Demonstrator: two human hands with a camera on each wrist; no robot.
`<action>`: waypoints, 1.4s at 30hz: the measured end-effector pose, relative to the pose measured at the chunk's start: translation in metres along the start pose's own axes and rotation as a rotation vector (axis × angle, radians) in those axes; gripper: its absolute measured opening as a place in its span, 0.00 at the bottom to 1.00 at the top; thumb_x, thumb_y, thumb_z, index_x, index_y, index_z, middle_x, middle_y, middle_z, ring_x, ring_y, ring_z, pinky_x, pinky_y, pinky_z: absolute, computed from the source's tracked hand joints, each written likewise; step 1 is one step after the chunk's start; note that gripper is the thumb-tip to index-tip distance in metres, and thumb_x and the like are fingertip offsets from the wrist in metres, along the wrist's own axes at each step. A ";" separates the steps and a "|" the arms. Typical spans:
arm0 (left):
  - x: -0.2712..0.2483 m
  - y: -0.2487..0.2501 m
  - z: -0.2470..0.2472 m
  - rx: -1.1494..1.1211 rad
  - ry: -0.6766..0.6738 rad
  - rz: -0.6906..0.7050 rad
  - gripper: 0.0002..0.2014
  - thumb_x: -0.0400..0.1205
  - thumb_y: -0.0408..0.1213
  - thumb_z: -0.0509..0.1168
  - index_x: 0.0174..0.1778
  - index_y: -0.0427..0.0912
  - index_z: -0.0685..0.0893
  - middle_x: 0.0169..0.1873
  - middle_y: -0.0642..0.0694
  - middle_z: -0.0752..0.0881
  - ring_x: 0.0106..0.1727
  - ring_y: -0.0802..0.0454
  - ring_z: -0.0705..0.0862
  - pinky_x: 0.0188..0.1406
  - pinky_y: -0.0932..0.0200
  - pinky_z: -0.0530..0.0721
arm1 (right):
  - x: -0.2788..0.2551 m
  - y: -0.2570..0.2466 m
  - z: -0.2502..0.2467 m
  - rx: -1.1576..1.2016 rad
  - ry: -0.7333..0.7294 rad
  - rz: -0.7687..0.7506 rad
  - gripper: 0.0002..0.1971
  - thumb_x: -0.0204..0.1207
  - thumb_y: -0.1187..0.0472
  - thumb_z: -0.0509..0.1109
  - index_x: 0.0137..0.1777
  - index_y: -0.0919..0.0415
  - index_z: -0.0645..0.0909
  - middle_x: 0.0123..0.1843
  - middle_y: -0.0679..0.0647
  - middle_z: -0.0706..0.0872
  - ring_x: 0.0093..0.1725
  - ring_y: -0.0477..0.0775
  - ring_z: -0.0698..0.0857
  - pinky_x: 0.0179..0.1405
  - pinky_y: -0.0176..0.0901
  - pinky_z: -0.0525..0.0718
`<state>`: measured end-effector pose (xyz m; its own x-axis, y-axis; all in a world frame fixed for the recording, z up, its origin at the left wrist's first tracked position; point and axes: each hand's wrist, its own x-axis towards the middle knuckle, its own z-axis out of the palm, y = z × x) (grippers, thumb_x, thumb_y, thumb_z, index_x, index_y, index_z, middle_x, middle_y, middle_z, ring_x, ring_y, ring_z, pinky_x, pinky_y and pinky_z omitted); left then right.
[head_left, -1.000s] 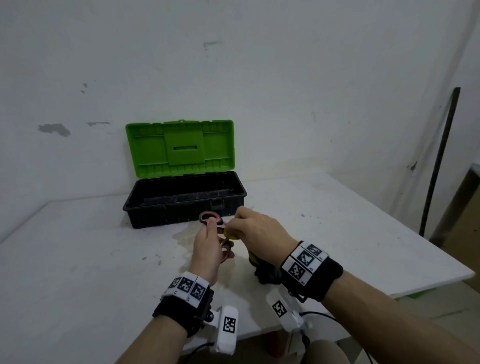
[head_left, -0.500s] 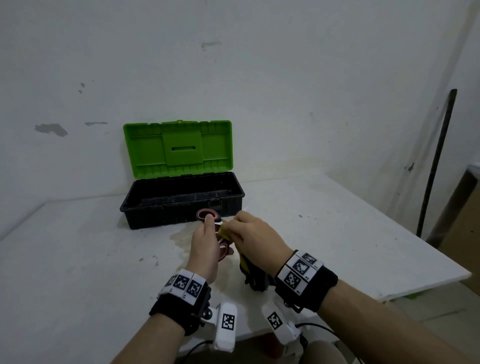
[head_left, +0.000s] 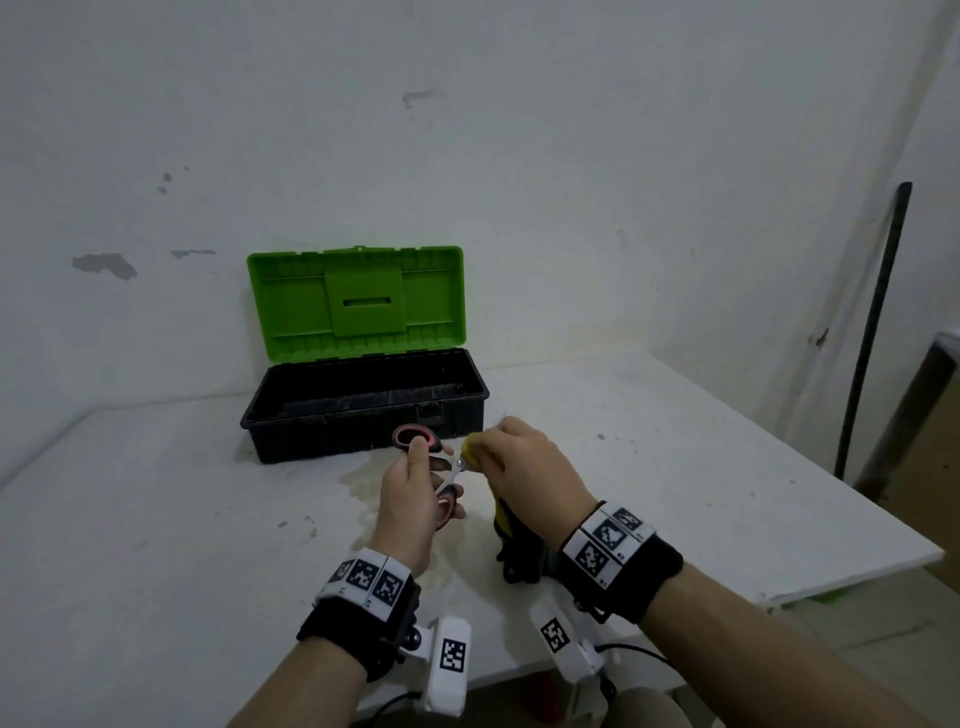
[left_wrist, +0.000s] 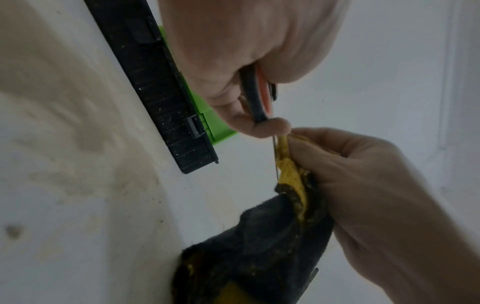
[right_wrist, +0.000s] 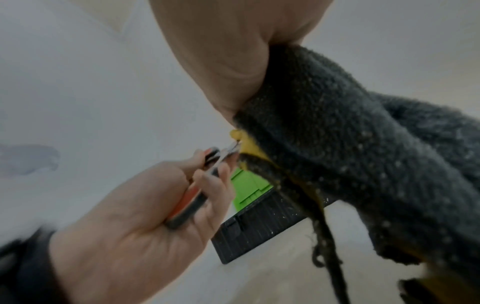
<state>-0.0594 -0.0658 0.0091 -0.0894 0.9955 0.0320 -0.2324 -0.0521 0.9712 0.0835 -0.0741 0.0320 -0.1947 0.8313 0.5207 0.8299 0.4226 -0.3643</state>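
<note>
My left hand (head_left: 415, 488) grips a pair of scissors (head_left: 418, 435) with black and red handles, its fingers through the loops. The blades (left_wrist: 275, 156) meet the yellow edge of a dark grey and yellow cloth (left_wrist: 262, 242), which looks like a work glove. My right hand (head_left: 524, 467) pinches that yellow edge (head_left: 472, 449) and holds the cloth (head_left: 517, 545) up so it hangs toward the white table (head_left: 675, 467). The wrist views show the scissors (right_wrist: 192, 203), the left hand (right_wrist: 145, 209), the right hand (left_wrist: 363, 181) and the cloth (right_wrist: 363, 144) close up.
A black toolbox (head_left: 363, 410) with its green lid (head_left: 356, 301) raised stands just behind my hands against the wall. A yellowish stain (head_left: 363, 478) marks the table below them. A dark pole (head_left: 872, 322) leans at the right, beyond the table's edge.
Both hands stay together in front of the toolbox with little movement. The scissors' handles appear spread a bit wider than before.
</note>
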 end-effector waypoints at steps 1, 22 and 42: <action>0.000 -0.001 -0.001 -0.002 -0.004 -0.015 0.21 0.92 0.48 0.51 0.48 0.38 0.83 0.39 0.38 0.85 0.29 0.47 0.82 0.19 0.57 0.81 | 0.002 0.004 -0.003 -0.004 0.014 0.037 0.10 0.84 0.56 0.63 0.54 0.51 0.86 0.49 0.53 0.81 0.44 0.59 0.83 0.44 0.57 0.84; 0.019 -0.003 -0.028 0.534 -0.175 0.191 0.06 0.85 0.45 0.68 0.43 0.53 0.80 0.52 0.45 0.88 0.48 0.53 0.82 0.53 0.51 0.81 | 0.001 0.028 -0.038 0.605 0.043 0.394 0.10 0.75 0.61 0.74 0.55 0.51 0.84 0.44 0.54 0.88 0.35 0.44 0.86 0.33 0.33 0.82; 0.007 -0.005 -0.020 0.385 -0.270 0.130 0.02 0.83 0.34 0.72 0.46 0.40 0.88 0.37 0.48 0.93 0.30 0.66 0.82 0.28 0.65 0.77 | -0.003 0.032 -0.006 0.087 0.090 -0.024 0.07 0.80 0.61 0.69 0.45 0.53 0.89 0.41 0.52 0.83 0.39 0.53 0.83 0.43 0.50 0.84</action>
<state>-0.0787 -0.0606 -0.0001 0.1725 0.9703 0.1696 0.1435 -0.1951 0.9702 0.1135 -0.0652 0.0231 -0.1636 0.7864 0.5957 0.7764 0.4751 -0.4140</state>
